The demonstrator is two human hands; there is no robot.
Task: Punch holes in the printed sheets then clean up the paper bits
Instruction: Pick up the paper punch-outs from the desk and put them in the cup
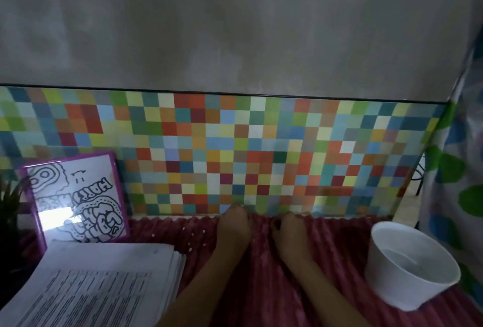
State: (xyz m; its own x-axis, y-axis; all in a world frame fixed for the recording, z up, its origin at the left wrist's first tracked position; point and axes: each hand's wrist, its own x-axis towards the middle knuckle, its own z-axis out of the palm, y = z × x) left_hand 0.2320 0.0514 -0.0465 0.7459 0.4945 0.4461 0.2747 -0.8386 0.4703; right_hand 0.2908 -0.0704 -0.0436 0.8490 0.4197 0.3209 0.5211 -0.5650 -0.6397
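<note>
Cleanup seems the step: left hand (234, 223) and right hand (288, 226) curl at the red cloth (326, 274), 12 o'clock edge (holding it? I cannot tell), and paper bits (194, 238) at 9 o'clock need gathering next.

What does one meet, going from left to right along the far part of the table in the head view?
Plant → purple-framed drawing → paper bits → left hand → right hand → white bowl → patterned curtain.
</note>
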